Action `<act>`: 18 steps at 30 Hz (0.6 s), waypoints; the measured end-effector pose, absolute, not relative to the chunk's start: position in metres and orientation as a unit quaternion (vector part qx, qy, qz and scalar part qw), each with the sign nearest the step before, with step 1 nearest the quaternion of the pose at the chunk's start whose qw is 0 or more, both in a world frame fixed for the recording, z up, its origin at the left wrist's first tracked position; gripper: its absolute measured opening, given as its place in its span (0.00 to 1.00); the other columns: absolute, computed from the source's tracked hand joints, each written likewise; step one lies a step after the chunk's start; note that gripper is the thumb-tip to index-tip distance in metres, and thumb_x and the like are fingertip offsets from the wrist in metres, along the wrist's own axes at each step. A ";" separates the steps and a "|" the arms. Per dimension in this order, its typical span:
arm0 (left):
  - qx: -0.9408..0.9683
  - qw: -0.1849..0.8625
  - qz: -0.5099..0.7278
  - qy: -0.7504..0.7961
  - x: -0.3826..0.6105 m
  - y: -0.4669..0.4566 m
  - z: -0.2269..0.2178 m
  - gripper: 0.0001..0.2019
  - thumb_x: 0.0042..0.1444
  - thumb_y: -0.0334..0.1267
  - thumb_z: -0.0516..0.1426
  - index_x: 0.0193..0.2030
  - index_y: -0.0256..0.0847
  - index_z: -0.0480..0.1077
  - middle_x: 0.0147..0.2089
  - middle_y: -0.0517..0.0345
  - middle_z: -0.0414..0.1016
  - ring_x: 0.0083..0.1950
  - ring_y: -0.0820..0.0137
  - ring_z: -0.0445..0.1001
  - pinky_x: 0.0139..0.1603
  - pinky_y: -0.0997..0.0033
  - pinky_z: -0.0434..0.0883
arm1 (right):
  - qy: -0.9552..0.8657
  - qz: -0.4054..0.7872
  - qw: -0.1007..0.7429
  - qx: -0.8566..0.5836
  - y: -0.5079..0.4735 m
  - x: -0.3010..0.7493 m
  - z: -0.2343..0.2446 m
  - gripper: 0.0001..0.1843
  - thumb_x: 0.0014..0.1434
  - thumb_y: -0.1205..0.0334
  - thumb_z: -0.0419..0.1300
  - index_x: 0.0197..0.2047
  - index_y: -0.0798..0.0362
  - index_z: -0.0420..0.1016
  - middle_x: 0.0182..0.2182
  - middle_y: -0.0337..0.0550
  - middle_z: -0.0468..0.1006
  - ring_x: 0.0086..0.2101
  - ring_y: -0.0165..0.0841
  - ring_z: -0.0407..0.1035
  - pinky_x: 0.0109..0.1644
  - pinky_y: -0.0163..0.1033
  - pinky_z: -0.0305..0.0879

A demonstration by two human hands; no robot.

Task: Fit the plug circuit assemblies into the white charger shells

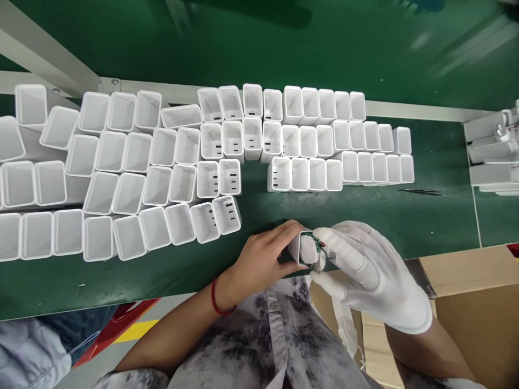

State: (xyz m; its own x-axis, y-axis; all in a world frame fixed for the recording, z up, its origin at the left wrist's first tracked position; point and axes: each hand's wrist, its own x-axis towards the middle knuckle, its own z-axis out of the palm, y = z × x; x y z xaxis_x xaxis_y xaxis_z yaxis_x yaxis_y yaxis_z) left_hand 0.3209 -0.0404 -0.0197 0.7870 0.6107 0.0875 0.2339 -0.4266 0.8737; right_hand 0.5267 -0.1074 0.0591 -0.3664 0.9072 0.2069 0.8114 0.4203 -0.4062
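Note:
My bare left hand (265,256), with a red cord round its wrist, is closed round a white plastic housing (295,247). The housing lies on its side with its open end towards my right hand. My right hand (367,273) wears a white glove, its thumb and fingers closed at that opening. Between them is a green circuit board (312,237) with thin wires and a pale part, partly inside the housing. The fingers cover much of the board, so how deep it sits cannot be seen.
Rows of open white housings (162,186) stand across the green table (162,281). Dark tweezers (421,192) lie at the right. More white parts (492,151) are stacked at the far right. A cardboard box (470,275) stands below the front edge. Another person's sleeve (32,346) shows lower left.

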 end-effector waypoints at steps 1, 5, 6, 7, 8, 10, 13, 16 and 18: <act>0.820 0.470 0.200 0.257 0.321 -0.041 -0.020 0.30 0.56 0.38 0.67 0.62 0.46 0.58 0.61 0.52 0.73 0.53 0.62 0.79 0.47 0.69 0.79 | -0.821 0.113 0.195 -0.525 -0.108 0.525 0.061 0.31 0.63 0.67 0.64 0.66 0.63 0.58 0.46 0.57 0.77 0.45 0.45 0.71 0.50 0.55 0.71; 0.822 0.466 0.192 0.265 0.322 -0.040 -0.021 0.30 0.57 0.37 0.66 0.63 0.46 0.58 0.62 0.52 0.72 0.52 0.63 0.80 0.49 0.68 0.78 | -0.830 0.072 0.160 -0.529 -0.105 0.518 0.065 0.25 0.65 0.67 0.61 0.63 0.64 0.62 0.41 0.53 0.77 0.41 0.43 0.70 0.47 0.50 0.70; 0.822 0.466 0.189 0.268 0.322 -0.039 -0.022 0.30 0.57 0.36 0.66 0.63 0.46 0.58 0.62 0.52 0.72 0.50 0.63 0.80 0.50 0.67 0.78 | -0.830 0.059 0.153 -0.533 -0.104 0.517 0.064 0.25 0.66 0.66 0.61 0.63 0.64 0.62 0.41 0.53 0.77 0.41 0.44 0.70 0.46 0.50 0.70; 0.822 0.465 0.186 0.271 0.323 -0.038 -0.023 0.30 0.56 0.35 0.66 0.63 0.46 0.59 0.62 0.52 0.72 0.47 0.64 0.81 0.49 0.67 0.78 | -0.829 0.050 0.144 -0.538 -0.102 0.516 0.063 0.26 0.66 0.64 0.61 0.63 0.65 0.61 0.40 0.53 0.77 0.41 0.44 0.69 0.45 0.50 0.69; 0.823 0.463 0.184 0.272 0.322 -0.038 -0.024 0.30 0.56 0.34 0.65 0.63 0.46 0.59 0.62 0.52 0.73 0.43 0.65 0.81 0.47 0.68 0.79 | -0.828 0.046 0.131 -0.543 -0.100 0.514 0.061 0.27 0.66 0.62 0.62 0.63 0.65 0.61 0.40 0.53 0.77 0.40 0.44 0.69 0.44 0.50 0.69; 0.828 0.453 0.182 0.276 0.320 -0.040 -0.024 0.29 0.56 0.33 0.62 0.63 0.45 0.60 0.62 0.51 0.73 0.34 0.69 0.80 0.41 0.69 0.79 | -0.824 0.060 0.091 -0.556 -0.097 0.509 0.058 0.30 0.64 0.58 0.64 0.63 0.65 0.61 0.39 0.53 0.76 0.37 0.43 0.68 0.42 0.50 0.68; 0.837 0.416 0.194 0.297 0.313 -0.047 -0.028 0.27 0.56 0.33 0.56 0.63 0.46 0.60 0.55 0.51 0.78 0.27 0.70 0.77 0.32 0.71 0.78 | -0.809 0.066 0.083 -0.578 -0.100 0.503 0.056 0.35 0.62 0.47 0.66 0.62 0.61 0.63 0.47 0.58 0.74 0.39 0.42 0.69 0.42 0.49 0.69; 0.856 0.360 0.212 0.304 0.311 -0.043 -0.050 0.27 0.57 0.43 0.55 0.64 0.53 0.58 0.39 0.57 0.79 0.28 0.64 0.78 0.26 0.68 0.78 | -0.769 -0.033 0.206 -0.605 -0.110 0.505 0.046 0.36 0.62 0.36 0.60 0.60 0.57 0.65 0.49 0.57 0.73 0.41 0.40 0.71 0.42 0.44 0.69; 0.845 0.374 0.205 0.324 0.316 -0.035 -0.067 0.23 0.58 0.48 0.54 0.61 0.56 0.59 0.33 0.60 0.76 0.24 0.65 0.76 0.22 0.67 0.76 | -0.719 -0.079 0.244 -0.646 -0.119 0.504 0.034 0.22 0.66 0.44 0.56 0.53 0.52 0.70 0.30 0.41 0.72 0.26 0.31 0.65 0.31 0.38 0.65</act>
State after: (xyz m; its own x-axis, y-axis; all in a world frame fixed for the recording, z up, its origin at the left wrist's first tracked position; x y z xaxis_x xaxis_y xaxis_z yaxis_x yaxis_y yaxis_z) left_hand 0.3164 -0.0355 -0.0669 0.7064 0.7001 0.1044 0.3932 -0.5107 0.7646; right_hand 0.5043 -0.1194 0.0338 -0.0470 0.8906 0.4523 0.9674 0.1535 -0.2017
